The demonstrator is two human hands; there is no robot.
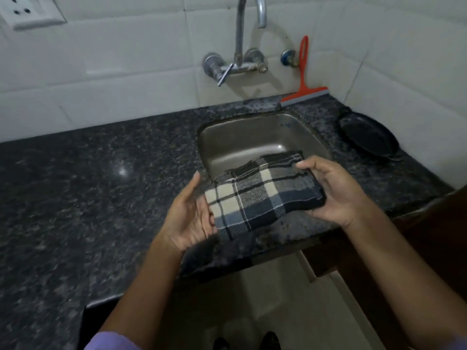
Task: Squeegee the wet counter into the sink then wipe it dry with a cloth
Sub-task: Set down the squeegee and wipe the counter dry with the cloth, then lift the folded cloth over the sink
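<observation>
A folded plaid cloth [260,193], black, grey and cream, is held flat above the front rim of the steel sink [252,137]. My right hand [336,195] grips its right end, thumb on top. My left hand [188,215] is under its left end with the palm up and fingers spread. The orange squeegee [304,84] leans against the tiled wall behind the sink, its blade on the dark speckled counter [88,185].
A wall tap [240,59] arches over the sink. A black pan [367,135] lies on the counter right of the sink, next to the side wall. A wall socket [27,11] sits at the top left. The floor shows below the counter's front edge.
</observation>
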